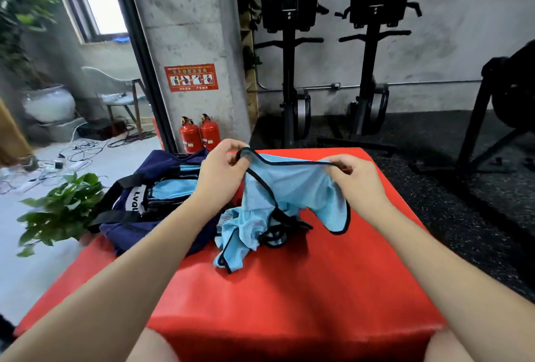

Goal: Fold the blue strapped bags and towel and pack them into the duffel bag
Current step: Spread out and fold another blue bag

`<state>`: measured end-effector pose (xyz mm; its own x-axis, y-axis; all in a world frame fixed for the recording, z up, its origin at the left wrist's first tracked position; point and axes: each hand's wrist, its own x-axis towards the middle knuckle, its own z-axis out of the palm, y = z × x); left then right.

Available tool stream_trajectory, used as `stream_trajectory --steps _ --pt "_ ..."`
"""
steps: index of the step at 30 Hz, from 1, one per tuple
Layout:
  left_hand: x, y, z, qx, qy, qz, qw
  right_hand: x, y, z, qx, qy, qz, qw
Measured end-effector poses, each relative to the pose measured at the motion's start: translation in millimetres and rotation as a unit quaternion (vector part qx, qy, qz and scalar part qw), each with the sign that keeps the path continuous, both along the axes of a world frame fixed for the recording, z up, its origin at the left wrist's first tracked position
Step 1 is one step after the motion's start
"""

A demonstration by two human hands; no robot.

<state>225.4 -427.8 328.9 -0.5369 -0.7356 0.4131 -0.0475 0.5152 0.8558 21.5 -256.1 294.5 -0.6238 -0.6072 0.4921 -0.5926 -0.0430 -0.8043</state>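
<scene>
Plant: a leafy green plant (59,211) stood at the far left, beside the red padded block (289,289).
Duffel bag: the navy duffel bag (136,202) lay open on the block's left part, with folded light-blue fabric (170,189) already showing inside its mouth.
Left hand: the left hand (218,172) was raised above the bag's right edge, fingers curled, pinching the black-trimmed edge of a blue strapped bag (292,185).
Held piece: it hung unfolded between both hands, its lower part drooping towards the block.
Loose heap: more light-blue, black-trimmed fabric (246,231) lay crumpled on the block just under the held piece, touching the duffel; how many pieces it made, I could not tell.
Right hand: the right hand (357,177) pinched the same trimmed edge further right.
Towel: none could be picked out.
Progress: judged partway; some packed, the held piece and heap still to fold and pack.
</scene>
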Motion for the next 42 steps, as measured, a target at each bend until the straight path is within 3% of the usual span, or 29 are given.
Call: stream_trajectory --steps 5,14,25,34,37,42 --pt "4 20 52 -0.097 -0.023 -0.044 0.994 11 1 58 0.025 0.065 0.001 0.998" --pt "5 11 183 -0.193 0.029 0.051 0.979 -13 25 160 0.091 0.163 -0.075 0.98" --pt "32 3 310 -0.276 0.054 0.095 0.955 -34 80 264 0.066 0.158 -0.159 0.972" --pt "21 -9 372 -0.328 0.047 0.112 0.937 -40 81 360 -0.052 0.06 -0.12 0.99" --pt "12 -17 381 -0.32 0.03 0.111 0.941 -56 72 378 -0.064 0.104 -0.127 0.984" --pt "-15 -55 351 -0.256 -0.04 0.11 0.96 -78 49 359 0.005 0.151 -0.127 0.98"
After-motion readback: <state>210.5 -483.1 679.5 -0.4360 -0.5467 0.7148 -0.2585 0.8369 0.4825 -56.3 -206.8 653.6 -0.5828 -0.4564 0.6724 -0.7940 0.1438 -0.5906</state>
